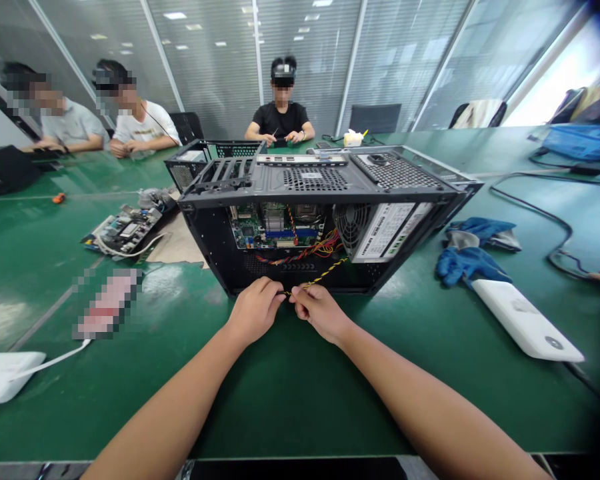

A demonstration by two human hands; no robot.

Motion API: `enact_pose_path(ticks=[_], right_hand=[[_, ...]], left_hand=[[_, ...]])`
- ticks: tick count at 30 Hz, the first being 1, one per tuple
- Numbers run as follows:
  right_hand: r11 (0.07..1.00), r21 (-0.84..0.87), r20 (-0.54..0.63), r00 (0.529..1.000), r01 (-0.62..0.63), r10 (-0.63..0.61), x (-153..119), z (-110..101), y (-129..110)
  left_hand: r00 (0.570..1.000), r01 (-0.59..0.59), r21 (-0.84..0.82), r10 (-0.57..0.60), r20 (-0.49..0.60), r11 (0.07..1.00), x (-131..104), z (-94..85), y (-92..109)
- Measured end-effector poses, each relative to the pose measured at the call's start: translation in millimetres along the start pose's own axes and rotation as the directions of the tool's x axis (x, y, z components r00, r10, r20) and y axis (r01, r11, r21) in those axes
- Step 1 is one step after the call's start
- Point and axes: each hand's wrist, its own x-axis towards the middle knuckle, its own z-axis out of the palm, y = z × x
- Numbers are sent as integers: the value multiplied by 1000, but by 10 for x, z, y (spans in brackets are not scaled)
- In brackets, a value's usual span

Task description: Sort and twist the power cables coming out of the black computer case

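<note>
An open black computer case (200,227) lies in front of me on the green table (300,400). Inside it are a motherboard (275,233) with a blue slot, a bundle of red and yellow wires (315,250), and a power supply (387,233) with a fan and label. A twisted yellow-and-black cable (330,270) runs from beneath the power supply out to my hands. My left hand (257,307) pinches its end at the case's front edge. Close beside it, my right hand (320,312) is closed on the same cable. The cable's tip is hidden by my fingers.
Left are a loose circuit board (130,227) on cardboard (177,243), a blurred-out pink device (109,303) and a white power bank (10,377). Right are blue gloves (473,257), another white power bank (527,320) and a black cable (535,207). Three people sit across the table.
</note>
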Motion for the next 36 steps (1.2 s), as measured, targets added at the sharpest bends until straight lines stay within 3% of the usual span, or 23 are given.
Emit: enact_pose_path(ticks=[6,13,22,31,36], right_hand=[[1000,-11,-4,1000,5,-5,0,-4,15],[997,42,9,998,-67,67,-14,4,-26],[999,-32,16,1000,-16,16,-6,-6,-1],[998,17,34,998,-62,61,3,-16,-5],[1000,-4,32,999,-25,25,0,-16,-12]], left_hand=[[1000,16,4,-16,16,1000,-1,2,0],[999,-7,-28,6,-49,1000,-4,7,-9],[1000,7,4,-7,-7,1000,-1,5,-7],[996,-15,-32,12,-86,999,-8,22,-28],[999,-4,11,4,-35,1000,-5,6,-11]])
